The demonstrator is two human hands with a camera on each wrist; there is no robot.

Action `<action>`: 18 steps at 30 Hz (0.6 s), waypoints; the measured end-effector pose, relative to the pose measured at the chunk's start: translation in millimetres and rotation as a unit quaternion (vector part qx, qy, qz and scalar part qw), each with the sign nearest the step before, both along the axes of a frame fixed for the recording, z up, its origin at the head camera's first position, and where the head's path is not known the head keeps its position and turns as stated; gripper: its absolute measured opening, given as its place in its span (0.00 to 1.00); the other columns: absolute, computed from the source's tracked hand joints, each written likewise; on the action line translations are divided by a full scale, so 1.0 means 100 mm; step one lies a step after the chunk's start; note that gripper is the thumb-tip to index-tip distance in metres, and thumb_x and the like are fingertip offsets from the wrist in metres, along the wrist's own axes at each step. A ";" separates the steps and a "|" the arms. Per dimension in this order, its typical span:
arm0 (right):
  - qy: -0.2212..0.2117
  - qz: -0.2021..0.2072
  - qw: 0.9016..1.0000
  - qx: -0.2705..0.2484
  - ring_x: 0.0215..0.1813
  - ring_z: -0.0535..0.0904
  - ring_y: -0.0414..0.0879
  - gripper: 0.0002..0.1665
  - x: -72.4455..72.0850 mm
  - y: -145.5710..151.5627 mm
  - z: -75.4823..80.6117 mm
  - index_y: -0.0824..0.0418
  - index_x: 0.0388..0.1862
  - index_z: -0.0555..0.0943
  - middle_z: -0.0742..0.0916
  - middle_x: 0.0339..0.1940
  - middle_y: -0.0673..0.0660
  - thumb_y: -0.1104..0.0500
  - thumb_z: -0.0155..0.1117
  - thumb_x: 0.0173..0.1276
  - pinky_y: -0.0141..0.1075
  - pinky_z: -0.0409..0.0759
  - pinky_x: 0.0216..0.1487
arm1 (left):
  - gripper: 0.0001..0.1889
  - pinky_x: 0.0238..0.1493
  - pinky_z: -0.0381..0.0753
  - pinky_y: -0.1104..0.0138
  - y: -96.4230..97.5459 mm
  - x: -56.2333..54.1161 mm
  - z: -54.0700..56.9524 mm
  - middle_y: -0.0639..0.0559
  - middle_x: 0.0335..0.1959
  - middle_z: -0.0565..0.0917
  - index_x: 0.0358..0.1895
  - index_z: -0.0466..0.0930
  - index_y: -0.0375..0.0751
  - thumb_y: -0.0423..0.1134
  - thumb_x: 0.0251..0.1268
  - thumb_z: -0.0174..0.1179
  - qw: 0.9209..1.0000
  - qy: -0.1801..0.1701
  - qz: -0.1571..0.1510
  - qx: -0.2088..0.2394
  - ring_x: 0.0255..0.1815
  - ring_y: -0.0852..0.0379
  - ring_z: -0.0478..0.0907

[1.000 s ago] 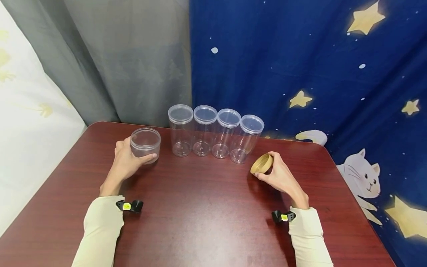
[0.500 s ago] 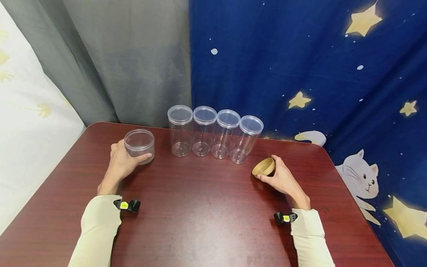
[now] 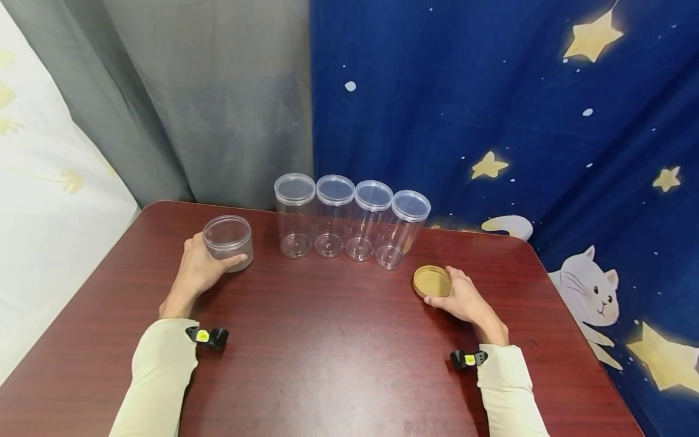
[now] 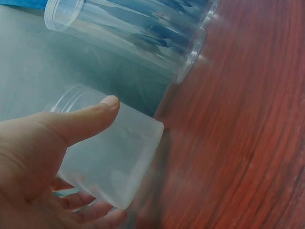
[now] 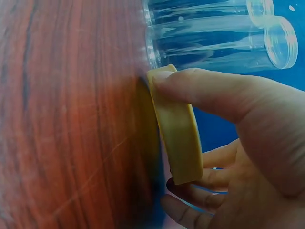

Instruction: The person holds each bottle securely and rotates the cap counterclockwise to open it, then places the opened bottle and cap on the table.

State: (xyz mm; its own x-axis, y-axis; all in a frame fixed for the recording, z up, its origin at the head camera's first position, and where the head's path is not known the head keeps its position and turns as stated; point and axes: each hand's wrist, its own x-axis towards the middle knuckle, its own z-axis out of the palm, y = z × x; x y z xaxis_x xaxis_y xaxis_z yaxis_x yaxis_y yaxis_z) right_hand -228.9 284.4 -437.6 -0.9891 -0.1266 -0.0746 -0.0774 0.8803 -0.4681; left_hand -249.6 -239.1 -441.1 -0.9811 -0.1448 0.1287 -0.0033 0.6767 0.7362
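At the table's left, my left hand grips a short, wide clear plastic jar with no lid on its rim. In the left wrist view, the thumb lies along the near side of the jar and the fingers are behind it. To the right, my right hand holds a shallow gold lid by its edge, hollow side up. The right wrist view has the lid slightly tilted just over the tabletop, its upper end pinched under the thumb; whether its lower edge touches the wood cannot be told.
Several tall clear jars with translucent lids, among them the leftmost jar, stand in a row near the back edge, between the hands. The dark red wooden table backs onto a grey curtain and a blue starry curtain.
My left hand has moved the short jar a little leftward. The gold lid, earlier steeply tilted, has been lowered and turned nearly flat by my right hand. The tall jars stay put.
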 end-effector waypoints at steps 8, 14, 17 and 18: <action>-0.006 -0.005 1.000 0.004 0.67 0.63 0.70 0.58 0.01 0.00 -0.07 0.79 0.71 0.57 0.69 0.67 0.78 0.48 0.75 0.55 0.60 0.65 0.67 | 0.53 0.62 0.63 0.38 -0.01 0.02 -0.03 0.21 0.63 0.63 0.71 0.49 0.20 0.47 0.54 0.74 1.000 -0.023 0.005 0.010 0.63 0.28 0.60; 0.004 -0.005 1.000 0.006 0.65 0.64 0.69 0.57 0.01 0.00 -0.09 0.78 0.70 0.59 0.70 0.65 0.77 0.48 0.76 0.53 0.59 0.67 0.65 | 0.52 0.63 0.62 0.38 -0.01 0.02 -0.02 0.23 0.64 0.62 0.72 0.50 0.22 0.42 0.52 0.76 1.000 -0.004 -0.001 0.023 0.64 0.28 0.61; 0.007 -0.006 1.000 0.007 0.65 0.64 0.68 0.57 0.01 0.00 -0.09 0.78 0.70 0.60 0.70 0.65 0.77 0.48 0.76 0.53 0.59 0.67 0.65 | 0.53 0.64 0.61 0.38 0.00 0.03 -0.01 0.23 0.66 0.60 0.72 0.47 0.23 0.40 0.51 0.76 1.000 -0.004 -0.002 0.029 0.65 0.28 0.60; 0.008 -0.005 1.000 0.007 0.65 0.64 0.69 0.57 0.01 0.00 -0.10 0.78 0.70 0.60 0.70 0.65 0.77 0.48 0.77 0.53 0.59 0.67 0.65 | 0.54 0.64 0.61 0.38 0.00 0.03 -0.01 0.23 0.66 0.60 0.73 0.47 0.23 0.40 0.51 0.75 1.000 -0.004 -0.001 0.031 0.65 0.28 0.60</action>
State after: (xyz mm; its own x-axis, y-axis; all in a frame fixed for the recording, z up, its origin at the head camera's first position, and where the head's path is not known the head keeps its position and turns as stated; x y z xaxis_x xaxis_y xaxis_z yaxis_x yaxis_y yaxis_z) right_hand -227.8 284.2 -447.4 -0.9915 -0.1153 -0.0607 -0.0754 0.8873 -0.4550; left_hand -246.4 -239.0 -442.5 -0.9824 -0.1496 0.1115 -0.0079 0.6305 0.7761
